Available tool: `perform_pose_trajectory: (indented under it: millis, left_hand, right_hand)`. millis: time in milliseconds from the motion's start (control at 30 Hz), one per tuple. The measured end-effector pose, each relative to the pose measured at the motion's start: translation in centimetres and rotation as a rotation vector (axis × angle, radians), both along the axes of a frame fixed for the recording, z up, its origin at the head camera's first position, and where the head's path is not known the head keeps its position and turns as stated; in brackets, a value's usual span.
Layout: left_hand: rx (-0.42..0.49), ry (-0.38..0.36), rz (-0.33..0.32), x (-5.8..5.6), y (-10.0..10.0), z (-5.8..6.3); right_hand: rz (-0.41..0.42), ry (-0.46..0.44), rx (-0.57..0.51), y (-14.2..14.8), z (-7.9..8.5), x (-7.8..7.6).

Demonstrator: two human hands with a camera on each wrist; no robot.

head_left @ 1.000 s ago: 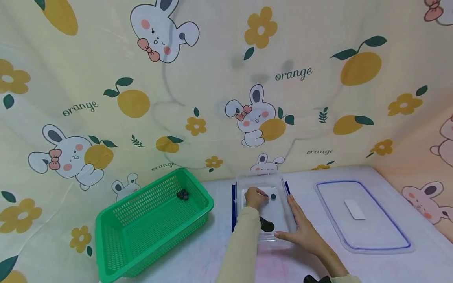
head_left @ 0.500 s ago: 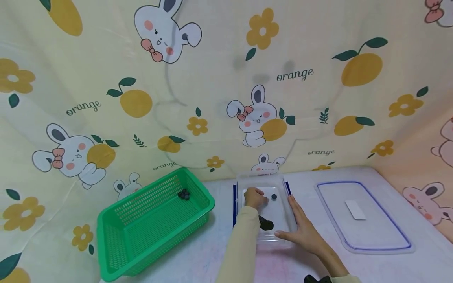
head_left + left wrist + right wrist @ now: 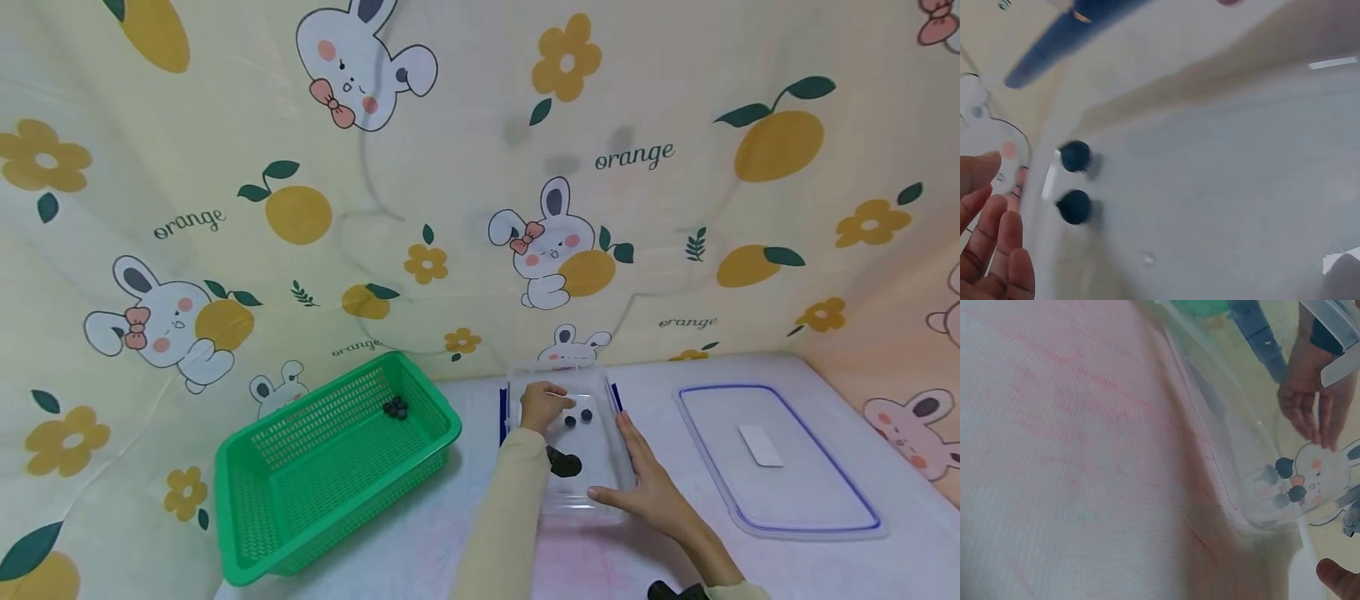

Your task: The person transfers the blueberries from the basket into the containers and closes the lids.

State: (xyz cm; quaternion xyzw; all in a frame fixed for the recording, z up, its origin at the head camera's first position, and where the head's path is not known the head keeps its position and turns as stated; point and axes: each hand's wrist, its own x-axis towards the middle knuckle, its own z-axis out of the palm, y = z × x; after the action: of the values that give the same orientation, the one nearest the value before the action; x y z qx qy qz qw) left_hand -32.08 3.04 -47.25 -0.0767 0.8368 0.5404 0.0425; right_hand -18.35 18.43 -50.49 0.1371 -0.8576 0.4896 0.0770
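Note:
Two dark round blueberries (image 3: 571,422) lie side by side at the far end of a clear plastic box (image 3: 592,487); the left wrist view shows the blueberries (image 3: 1075,207) on its floor. My left hand (image 3: 543,406) is over the box just left of them, thumb apart from the bent, loose fingers, holding nothing. My right hand (image 3: 648,483) rests along the box's right side, fingers straight on the edge and thumb at the near right corner. In the right wrist view, the left hand (image 3: 1317,403) shows through the clear wall.
A green plastic basket (image 3: 330,492) stands at the left with several blueberries (image 3: 395,407) in its far corner. At the right lies a clear lid (image 3: 795,492) with a blue seal and a white label. Dark blue clips (image 3: 503,417) hang at the box's sides. A printed cloth hangs behind.
My left hand has let go of a blueberry beside the first one and drawn slightly up and away. The right hand stays at the box's side. The head view has shifted slightly.

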Motion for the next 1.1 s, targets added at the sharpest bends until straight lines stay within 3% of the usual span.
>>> perform_pose_trajectory:
  millis: [100, 233, 533, 800, 1100]
  left_hand:
    - [0.057, -0.004, -0.005, -0.2, -0.1, 0.7]
    - [0.113, 0.019, -0.062, -0.1, -0.6, 1.8]
    - [0.270, 0.199, -0.235, 0.4, -3.1, 5.6]
    - [0.276, 0.301, -0.266, 0.7, -5.5, 8.9]
    - [0.261, 0.394, -0.287, 1.0, -9.7, 11.5]
  right_hand:
    - [0.004, 0.008, -0.009, 0.0, -0.1, 0.0]
    - [0.003, 0.003, -0.012, -0.1, -0.2, -0.1]
    - [-0.033, -0.034, 0.026, -0.2, -0.1, -0.2]
    - [-0.036, -0.058, 0.020, -0.1, 0.1, -0.2]
    - [-0.031, -0.062, 0.024, -0.1, 0.1, -0.2]
